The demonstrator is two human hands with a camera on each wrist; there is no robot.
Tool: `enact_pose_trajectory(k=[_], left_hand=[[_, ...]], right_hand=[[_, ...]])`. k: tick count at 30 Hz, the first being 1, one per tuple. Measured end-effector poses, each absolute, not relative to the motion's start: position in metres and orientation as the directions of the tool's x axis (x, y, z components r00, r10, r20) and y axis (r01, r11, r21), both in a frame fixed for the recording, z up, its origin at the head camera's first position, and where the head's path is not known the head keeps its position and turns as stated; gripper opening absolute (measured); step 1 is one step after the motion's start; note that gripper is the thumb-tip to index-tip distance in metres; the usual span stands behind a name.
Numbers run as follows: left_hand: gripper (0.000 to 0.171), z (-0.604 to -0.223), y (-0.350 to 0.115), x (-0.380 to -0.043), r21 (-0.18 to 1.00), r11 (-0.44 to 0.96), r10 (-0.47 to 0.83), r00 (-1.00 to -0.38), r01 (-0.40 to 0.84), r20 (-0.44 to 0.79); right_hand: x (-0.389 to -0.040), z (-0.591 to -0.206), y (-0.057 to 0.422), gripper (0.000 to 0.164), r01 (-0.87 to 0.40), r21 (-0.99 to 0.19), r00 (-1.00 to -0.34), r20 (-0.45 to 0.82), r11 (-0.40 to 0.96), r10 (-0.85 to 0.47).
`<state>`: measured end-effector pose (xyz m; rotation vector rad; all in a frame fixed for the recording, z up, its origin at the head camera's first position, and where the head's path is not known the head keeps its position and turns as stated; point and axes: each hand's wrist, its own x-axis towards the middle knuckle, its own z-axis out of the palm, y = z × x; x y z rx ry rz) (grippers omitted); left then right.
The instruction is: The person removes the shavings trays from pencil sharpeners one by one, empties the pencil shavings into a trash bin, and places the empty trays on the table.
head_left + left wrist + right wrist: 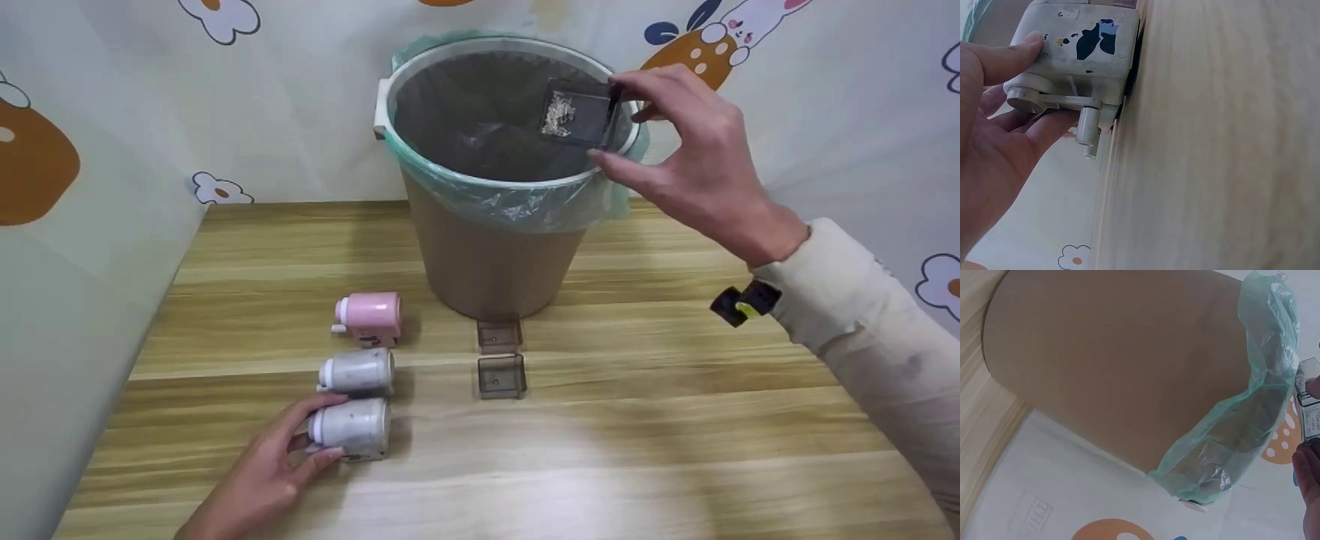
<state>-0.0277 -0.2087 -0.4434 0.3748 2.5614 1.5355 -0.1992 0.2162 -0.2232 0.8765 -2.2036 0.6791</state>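
My right hand [697, 142] pinches a dark see-through shavings drawer [589, 124] by its edges, over the mouth of a lined trash bin [495, 255]. Pale pencil shavings [557, 115] lie at the drawer's left end. On the table, my left hand [277, 465] grips the nearest white crank pencil sharpener [352, 424], its thumb on one side in the left wrist view. Behind it are a second white sharpener [358, 370] and a pink one [373, 315], in a row. Right of them lie two more see-through drawers, one [499, 335] near the bin and one [502, 376] closer to me.
A green plastic bag [517, 206] folds over the bin's rim. The bin stands at the back of the wood-grain table [637, 390], close to a patterned wall covering [300, 97]. A small black device [742, 300] is on my right sleeve.
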Motion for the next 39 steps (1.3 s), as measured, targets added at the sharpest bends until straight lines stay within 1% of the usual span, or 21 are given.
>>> enact_pose_trajectory(k=[4, 10, 16, 20, 24, 28, 32, 39], left_hand=[[0.058, -0.444, -0.208, -0.027, 0.874, 0.456, 0.286, -0.958, 0.168, 0.035], [0.055, -0.441, -0.207, -0.027, 0.85, 0.489, 0.301, -0.952, 0.198, 0.049], [0.056, -0.434, -0.205, -0.028, 0.794, 0.582, 0.282, -0.959, 0.178, 0.009], [0.056, -0.433, -0.205, -0.027, 0.793, 0.587, 0.278, -0.961, 0.164, -0.007], [0.056, -0.432, -0.206, -0.026, 0.797, 0.586, 0.28, -0.96, 0.148, -0.027], [0.057, -0.432, -0.207, -0.025, 0.792, 0.593, 0.281, -0.959, 0.145, -0.035], [0.057, -0.431, -0.207, -0.025, 0.773, 0.615, 0.278, -0.96, 0.155, -0.03], [0.056, -0.431, -0.207, -0.025, 0.758, 0.629, 0.276, -0.961, 0.171, -0.013]], right_hand=[[-0.203, -0.222, 0.216, 0.053, -0.737, -0.167, -0.541, 0.726, 0.654, -0.424], [-0.205, -0.222, 0.216, 0.053, -0.737, -0.132, -0.529, 0.723, 0.663, -0.444], [-0.209, -0.223, 0.216, 0.051, -0.744, -0.132, -0.523, 0.726, 0.655, -0.447], [-0.212, -0.223, 0.216, 0.051, -0.756, -0.124, -0.516, 0.718, 0.643, -0.467], [-0.212, -0.222, 0.216, 0.051, -0.755, -0.085, -0.516, 0.69, 0.651, -0.508], [-0.212, -0.22, 0.217, 0.05, -0.744, -0.02, -0.511, 0.661, 0.668, -0.55], [-0.213, -0.218, 0.217, 0.05, -0.742, 0.052, -0.484, 0.648, 0.668, -0.588], [-0.215, -0.217, 0.215, 0.049, -0.777, 0.149, -0.402, 0.63, 0.611, -0.664]])
